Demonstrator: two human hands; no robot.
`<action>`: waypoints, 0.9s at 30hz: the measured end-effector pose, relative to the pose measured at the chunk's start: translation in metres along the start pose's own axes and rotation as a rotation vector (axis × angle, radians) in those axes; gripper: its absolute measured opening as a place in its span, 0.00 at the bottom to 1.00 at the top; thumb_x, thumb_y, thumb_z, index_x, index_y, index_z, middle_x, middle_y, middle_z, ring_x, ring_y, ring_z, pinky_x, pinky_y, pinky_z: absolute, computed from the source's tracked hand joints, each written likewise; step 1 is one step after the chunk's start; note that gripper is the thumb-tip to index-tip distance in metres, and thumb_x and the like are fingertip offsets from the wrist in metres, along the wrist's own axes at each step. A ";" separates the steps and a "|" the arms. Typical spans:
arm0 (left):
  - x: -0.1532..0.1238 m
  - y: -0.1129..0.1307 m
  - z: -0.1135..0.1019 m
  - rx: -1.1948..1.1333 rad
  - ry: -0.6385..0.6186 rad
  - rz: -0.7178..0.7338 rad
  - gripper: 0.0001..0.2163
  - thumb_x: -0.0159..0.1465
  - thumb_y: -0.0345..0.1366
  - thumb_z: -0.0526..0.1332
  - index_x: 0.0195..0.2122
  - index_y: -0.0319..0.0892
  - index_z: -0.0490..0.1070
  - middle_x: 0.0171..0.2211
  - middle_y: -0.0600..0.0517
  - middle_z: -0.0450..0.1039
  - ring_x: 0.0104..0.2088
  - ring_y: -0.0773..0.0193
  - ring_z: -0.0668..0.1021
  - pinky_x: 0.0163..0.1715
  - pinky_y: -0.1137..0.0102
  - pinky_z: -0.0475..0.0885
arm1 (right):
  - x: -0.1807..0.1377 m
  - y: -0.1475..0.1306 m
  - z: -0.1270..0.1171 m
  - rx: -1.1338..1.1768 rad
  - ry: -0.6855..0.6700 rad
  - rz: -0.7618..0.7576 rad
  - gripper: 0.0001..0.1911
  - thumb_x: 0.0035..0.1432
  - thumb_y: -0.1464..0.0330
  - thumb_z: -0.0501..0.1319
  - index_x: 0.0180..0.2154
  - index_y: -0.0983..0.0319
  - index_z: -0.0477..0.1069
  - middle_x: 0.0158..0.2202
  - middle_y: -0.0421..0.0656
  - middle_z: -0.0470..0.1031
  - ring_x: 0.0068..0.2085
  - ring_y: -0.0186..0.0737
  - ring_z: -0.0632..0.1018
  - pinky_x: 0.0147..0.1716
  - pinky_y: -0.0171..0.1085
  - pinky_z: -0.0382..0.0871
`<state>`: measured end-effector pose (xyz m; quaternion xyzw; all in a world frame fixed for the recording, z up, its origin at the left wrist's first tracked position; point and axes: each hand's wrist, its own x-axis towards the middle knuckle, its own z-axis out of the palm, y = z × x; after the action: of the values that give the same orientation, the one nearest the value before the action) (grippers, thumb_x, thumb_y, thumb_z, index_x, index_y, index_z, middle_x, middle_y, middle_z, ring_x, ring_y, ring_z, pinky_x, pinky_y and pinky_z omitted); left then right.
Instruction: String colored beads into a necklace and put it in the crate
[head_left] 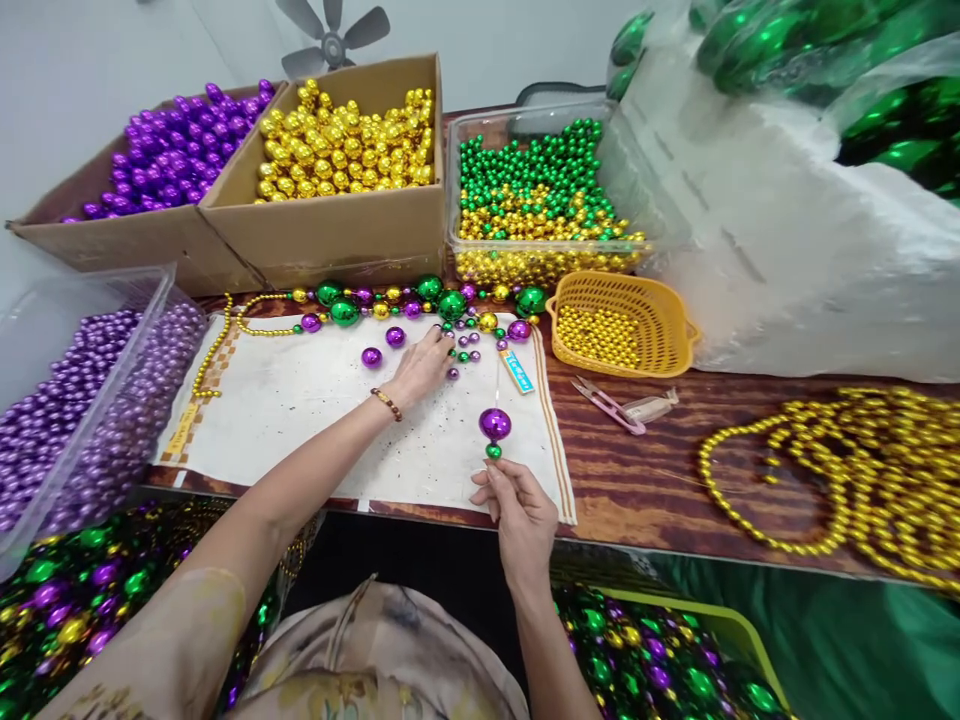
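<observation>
My left hand [424,362] reaches forward over a white cloth [315,410], fingers curled down onto small loose beads [466,348] near its far edge. My right hand [517,510] pinches a thin needle or thread held upright, with a large purple bead [495,423] and a small green bead [493,451] threaded on it just above the fingers. A finished part of the strand [390,298], with green, purple and gold beads, lies along the cloth's far edge. Two loose purple beads [382,347] rest on the cloth.
Cardboard boxes of purple beads [172,150] and gold beads [345,140] stand at the back, beside a clear tub of green and gold beads [540,200]. A yellow basket [622,322], snips [607,405], gold strands [847,480], a purple bead tub [82,400] and a big plastic bag [787,200] surround the cloth.
</observation>
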<state>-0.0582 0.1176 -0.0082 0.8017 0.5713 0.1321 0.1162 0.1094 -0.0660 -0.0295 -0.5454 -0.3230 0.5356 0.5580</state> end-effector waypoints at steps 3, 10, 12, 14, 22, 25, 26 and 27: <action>0.001 0.002 0.001 0.010 0.014 -0.023 0.09 0.68 0.31 0.52 0.45 0.41 0.71 0.47 0.44 0.69 0.42 0.57 0.75 0.41 0.65 0.72 | -0.001 0.002 -0.001 -0.031 0.018 -0.017 0.15 0.59 0.57 0.67 0.38 0.64 0.76 0.30 0.44 0.79 0.23 0.34 0.75 0.21 0.31 0.63; -0.005 0.004 -0.007 -0.036 0.062 -0.048 0.11 0.69 0.32 0.54 0.51 0.43 0.70 0.47 0.46 0.70 0.44 0.59 0.75 0.41 0.67 0.72 | -0.002 0.010 -0.004 -0.051 0.002 -0.032 0.15 0.60 0.57 0.66 0.39 0.64 0.75 0.31 0.44 0.79 0.23 0.34 0.75 0.23 0.33 0.66; -0.009 0.000 -0.015 -0.057 0.092 -0.056 0.11 0.70 0.32 0.54 0.51 0.41 0.72 0.45 0.45 0.71 0.43 0.58 0.76 0.42 0.66 0.72 | -0.003 0.011 -0.005 -0.047 -0.004 -0.033 0.14 0.61 0.58 0.66 0.39 0.64 0.75 0.31 0.44 0.78 0.23 0.34 0.75 0.24 0.33 0.67; -0.010 -0.005 -0.024 -0.062 0.130 -0.074 0.10 0.70 0.31 0.55 0.48 0.40 0.73 0.44 0.45 0.72 0.43 0.58 0.76 0.43 0.65 0.72 | -0.003 0.011 -0.006 -0.048 -0.011 -0.043 0.14 0.61 0.58 0.66 0.38 0.63 0.75 0.30 0.43 0.78 0.23 0.34 0.75 0.25 0.34 0.68; 0.048 0.014 -0.072 -0.133 0.329 0.099 0.09 0.69 0.29 0.56 0.45 0.37 0.75 0.41 0.45 0.75 0.42 0.60 0.76 0.47 0.66 0.71 | -0.006 0.013 -0.008 -0.056 -0.007 -0.089 0.12 0.64 0.59 0.64 0.37 0.62 0.75 0.29 0.43 0.78 0.22 0.34 0.74 0.23 0.33 0.67; 0.113 0.036 -0.085 -0.099 0.382 0.220 0.11 0.70 0.29 0.54 0.49 0.39 0.74 0.46 0.44 0.73 0.48 0.59 0.75 0.52 0.64 0.70 | -0.007 0.013 -0.009 -0.060 -0.004 -0.098 0.12 0.64 0.59 0.63 0.36 0.62 0.75 0.28 0.43 0.78 0.21 0.35 0.74 0.21 0.33 0.67; 0.137 0.041 -0.086 -0.079 0.371 0.228 0.12 0.70 0.28 0.54 0.48 0.39 0.74 0.47 0.43 0.73 0.50 0.58 0.75 0.54 0.62 0.70 | -0.007 0.012 -0.010 -0.059 0.000 -0.098 0.12 0.64 0.59 0.63 0.36 0.62 0.75 0.27 0.43 0.78 0.21 0.35 0.74 0.20 0.33 0.66; 0.161 0.044 -0.087 -0.059 0.330 0.205 0.11 0.69 0.27 0.54 0.46 0.38 0.76 0.46 0.42 0.73 0.49 0.56 0.76 0.53 0.60 0.70 | -0.008 0.012 -0.010 -0.059 0.002 -0.096 0.12 0.64 0.59 0.63 0.36 0.62 0.75 0.27 0.43 0.78 0.21 0.35 0.74 0.20 0.33 0.66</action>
<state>0.0012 0.2587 0.1010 0.8195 0.4936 0.2896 0.0305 0.1141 -0.0778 -0.0411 -0.5457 -0.3640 0.4980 0.5672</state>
